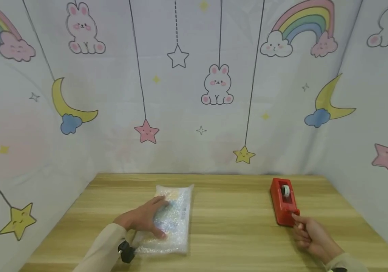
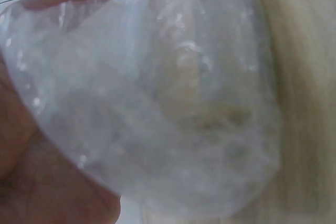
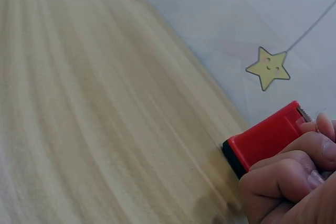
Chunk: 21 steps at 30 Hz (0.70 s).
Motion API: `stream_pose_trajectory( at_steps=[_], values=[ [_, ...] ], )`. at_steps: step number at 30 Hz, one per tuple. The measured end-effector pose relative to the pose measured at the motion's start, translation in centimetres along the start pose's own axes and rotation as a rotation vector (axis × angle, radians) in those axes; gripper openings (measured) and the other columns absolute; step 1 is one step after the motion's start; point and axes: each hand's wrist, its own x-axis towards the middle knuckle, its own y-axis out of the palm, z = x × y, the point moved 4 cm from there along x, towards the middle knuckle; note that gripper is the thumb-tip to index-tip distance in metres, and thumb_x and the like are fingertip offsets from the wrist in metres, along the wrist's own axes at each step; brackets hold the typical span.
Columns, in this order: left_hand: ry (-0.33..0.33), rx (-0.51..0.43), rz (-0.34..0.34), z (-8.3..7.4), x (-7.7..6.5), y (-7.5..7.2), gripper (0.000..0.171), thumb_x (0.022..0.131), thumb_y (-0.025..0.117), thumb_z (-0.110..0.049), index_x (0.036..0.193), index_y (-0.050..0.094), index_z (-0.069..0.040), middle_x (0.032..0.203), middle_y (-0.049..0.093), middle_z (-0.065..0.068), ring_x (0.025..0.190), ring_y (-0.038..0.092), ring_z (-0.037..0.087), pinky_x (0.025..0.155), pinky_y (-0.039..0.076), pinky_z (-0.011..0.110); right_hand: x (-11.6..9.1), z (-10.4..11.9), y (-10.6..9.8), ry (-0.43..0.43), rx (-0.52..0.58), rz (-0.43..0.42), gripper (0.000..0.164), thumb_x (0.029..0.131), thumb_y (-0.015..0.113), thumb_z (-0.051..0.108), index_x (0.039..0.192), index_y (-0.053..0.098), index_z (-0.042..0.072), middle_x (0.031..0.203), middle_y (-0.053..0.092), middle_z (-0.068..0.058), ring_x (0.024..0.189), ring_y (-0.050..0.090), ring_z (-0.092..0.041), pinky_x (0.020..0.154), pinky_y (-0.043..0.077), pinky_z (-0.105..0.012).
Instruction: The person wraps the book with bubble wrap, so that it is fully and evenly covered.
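Note:
A bubble-wrapped package [image 1: 176, 223] lies flat on the left half of the table, with colored print showing faintly through the wrap. Spread across its left side, my left hand [image 1: 144, 216] rests on the package, thumb toward the near side. In the left wrist view, a loose fold of the bubble wrap [image 2: 157, 150] bulges up against the palm and covers part of the hand. At the right stands a red tape dispenser [image 1: 279, 206] holding a small tape roll [image 1: 286, 191]. My right hand [image 1: 311, 236] pinches the tape end beside the serrated cutter [image 3: 303, 113], other fingers curled.
The wood-grain table [image 1: 231, 223] extends between the package and the dispenser. Behind and along both sides hangs a pale curtain [image 1: 187, 151] printed with bunnies, stars, moons and rainbows. A small black device [image 1: 125, 252] sits at my left wrist.

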Motion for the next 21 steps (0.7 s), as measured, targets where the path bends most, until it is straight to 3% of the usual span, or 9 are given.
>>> stream_pose_trajectory(
  at_steps=[6,15,21],
  values=[
    [0.022,0.003,0.000,-0.5,0.5,0.1,0.105,0.070,0.090,-0.041,0.152,0.037,-0.006,0.165,0.019,0.023,0.150,0.022,0.051,0.114,0.029,0.071,-0.9,0.4,-0.7,0.028,-0.090,-0.079,0.053,0.108,0.027,0.023,0.057,0.040,0.024,0.050,0.034,0.015,0.045,0.028,0.001,0.048,0.023,-0.016],
    [0.010,0.000,-0.009,-0.3,-0.2,0.1,0.105,0.069,0.090,-0.040,0.152,0.037,-0.004,0.164,0.020,0.025,0.150,0.022,0.052,0.114,0.029,0.072,-0.1,1.2,-0.1,0.023,-0.208,-0.082,0.047,0.105,0.029,0.016,0.060,0.039,0.023,0.052,0.031,0.015,0.046,0.027,0.002,0.048,0.022,-0.015],
    [0.013,0.003,-0.001,0.3,-0.1,0.2,0.107,0.069,0.090,-0.044,0.153,0.036,-0.005,0.165,0.019,0.024,0.150,0.022,0.052,0.113,0.030,0.073,0.0,1.1,0.2,0.025,-0.207,-0.205,0.049,0.103,0.035,0.014,0.055,0.037,0.023,0.050,0.029,0.014,0.043,0.029,0.001,0.047,0.023,-0.017]
  ],
)
